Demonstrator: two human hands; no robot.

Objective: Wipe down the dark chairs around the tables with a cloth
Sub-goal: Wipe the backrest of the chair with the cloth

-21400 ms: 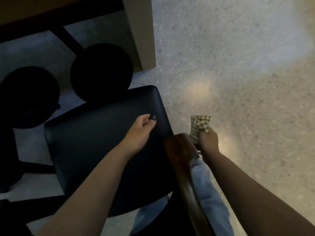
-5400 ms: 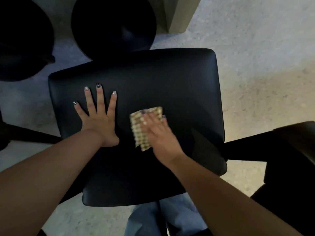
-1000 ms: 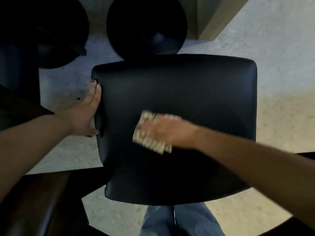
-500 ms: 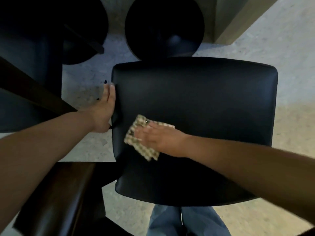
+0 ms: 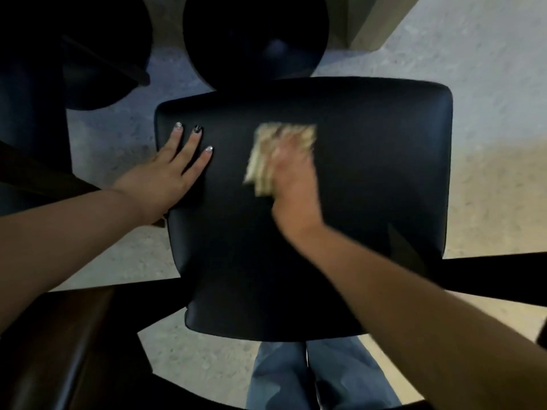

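Note:
A dark padded chair seat (image 5: 370, 179) fills the middle of the head view. My right hand (image 5: 293, 184) presses a folded checked cloth (image 5: 275, 143) flat against the seat, left of its centre; hand and cloth are blurred. My left hand (image 5: 165, 176) lies flat on the seat's left part, fingers straight and spread, pointing away from me.
Two round black table bases (image 5: 254, 37) (image 5: 97, 48) stand on the speckled floor beyond the seat. A brown wooden chair back (image 5: 59, 335) is at the lower left. A dark chair part (image 5: 488, 276) crosses at the right. A beige post (image 5: 373, 22) rises at the top.
My right hand has swept the cloth from the seat's left edge up toward its middle. My left hand has moved from the seat's left side edge onto the top surface.

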